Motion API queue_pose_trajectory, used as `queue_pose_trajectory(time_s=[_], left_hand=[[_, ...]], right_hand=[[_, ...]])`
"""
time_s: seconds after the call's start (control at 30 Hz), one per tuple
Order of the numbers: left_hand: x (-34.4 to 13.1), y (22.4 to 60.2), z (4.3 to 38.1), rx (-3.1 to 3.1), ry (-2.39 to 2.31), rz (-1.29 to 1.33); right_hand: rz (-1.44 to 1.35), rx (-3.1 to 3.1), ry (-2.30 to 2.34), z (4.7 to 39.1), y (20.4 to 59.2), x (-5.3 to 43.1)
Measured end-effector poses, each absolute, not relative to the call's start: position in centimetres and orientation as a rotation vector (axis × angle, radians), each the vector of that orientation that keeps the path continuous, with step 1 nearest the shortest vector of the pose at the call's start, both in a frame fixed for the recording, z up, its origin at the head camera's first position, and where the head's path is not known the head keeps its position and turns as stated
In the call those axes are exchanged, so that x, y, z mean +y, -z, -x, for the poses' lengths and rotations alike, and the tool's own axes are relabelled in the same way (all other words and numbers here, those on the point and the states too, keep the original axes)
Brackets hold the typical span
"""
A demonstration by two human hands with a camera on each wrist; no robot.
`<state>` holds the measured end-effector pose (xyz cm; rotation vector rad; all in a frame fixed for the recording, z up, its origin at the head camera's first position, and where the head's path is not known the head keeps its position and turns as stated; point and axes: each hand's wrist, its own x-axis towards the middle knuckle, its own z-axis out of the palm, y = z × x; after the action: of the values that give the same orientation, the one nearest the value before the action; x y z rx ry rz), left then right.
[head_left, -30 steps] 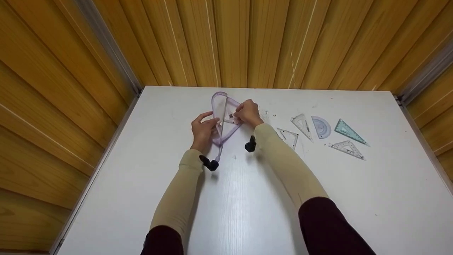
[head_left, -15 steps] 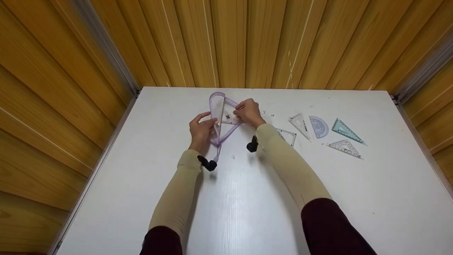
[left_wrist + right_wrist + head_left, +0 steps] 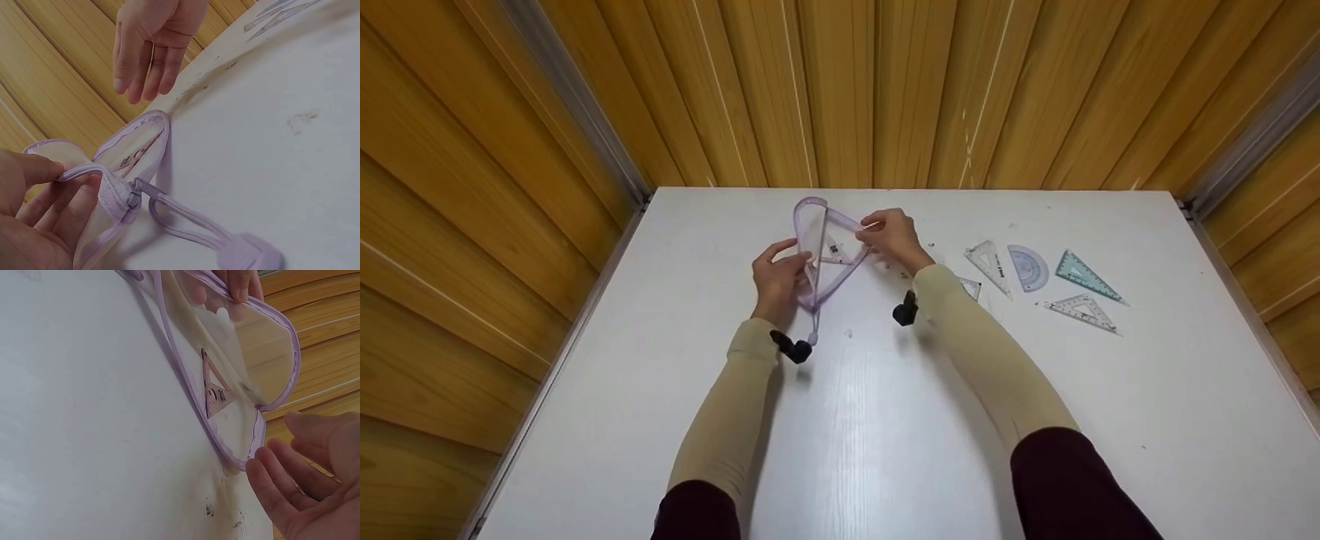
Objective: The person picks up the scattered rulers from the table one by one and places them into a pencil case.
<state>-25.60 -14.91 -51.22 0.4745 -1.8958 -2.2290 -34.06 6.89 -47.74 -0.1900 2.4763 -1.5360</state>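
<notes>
A clear zip pouch with lilac trim stands gaping on the table. My left hand pinches its zipped edge between thumb and fingers; in the left wrist view the zip pull hangs from the zip's end on a looped cord. Inside the pouch lies a small pinkish set square with dark print. At the pouch's right corner is my right hand, holding nothing. Both wrist views show its fingers loosely extended and apart from the trim.
On the right of the white table lie a clear set square, a bluish protractor, a teal set square and another clear one. My right sleeve partly covers a further ruler. A wood-panel wall rises behind.
My right hand has let go of the pinkish set square, leaving it inside the pouch, and has drawn back slightly right. The left hand keeps its hold on the pouch.
</notes>
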Motion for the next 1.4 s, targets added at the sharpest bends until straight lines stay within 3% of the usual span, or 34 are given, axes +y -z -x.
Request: queue_pose_trajectory(time_s=[1.4], left_hand=[[-16.3, 51.1, 25.0, -1.947, 2.187, -0.484]], right_hand=[[0.215, 2.679, 1.400, 31.4, 44.8, 18.6]])
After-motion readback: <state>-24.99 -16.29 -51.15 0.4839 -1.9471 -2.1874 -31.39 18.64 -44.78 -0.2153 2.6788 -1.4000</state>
